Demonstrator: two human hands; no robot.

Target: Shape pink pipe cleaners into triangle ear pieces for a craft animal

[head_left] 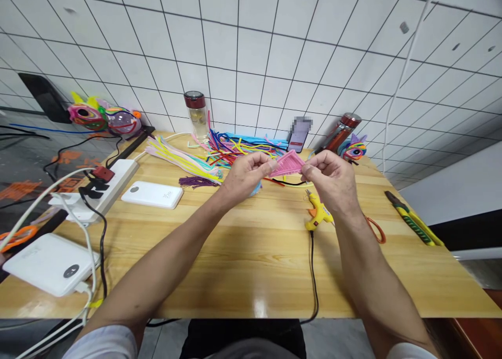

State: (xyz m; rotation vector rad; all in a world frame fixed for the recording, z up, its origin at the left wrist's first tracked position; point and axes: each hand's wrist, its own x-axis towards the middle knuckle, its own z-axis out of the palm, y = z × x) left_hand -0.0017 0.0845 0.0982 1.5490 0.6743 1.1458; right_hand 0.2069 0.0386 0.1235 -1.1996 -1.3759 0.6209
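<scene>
Two bare hands meet above a wooden table [243, 265], holding one pink woven piece [288, 164] between them. The left hand [247, 173] is curled nearly closed, thumb and fingertips pinching the piece's left edge. The right hand [333, 178] is likewise curled, pinching its right corner. The piece looks like pink pipe cleaners woven into a flat triangle, though its far edge is hard to make out.

Just behind the hands lies a loose heap of pipe cleaners [235, 147] in many colours, too tangled to count. Below the right hand sits one yellow glue gun [318, 215], its black cord running toward the table's near edge. Right of that hand, well apart, lies one yellow-and-green utility knife [413, 226]. An orange loop beside the right wrist may be a scissors handle.

Left of the left hand lies a white power bank [152, 194]; a second power bank [49, 265] sits farther left, near the table's edge. A white power strip [104, 189] lies between them. Faint marks show on the nearer power bank, but no writing can be read anywhere.

Two bottles with dark red caps stand beyond the hands: a clear bottle [196, 113] and a red bottle [339, 131].
</scene>
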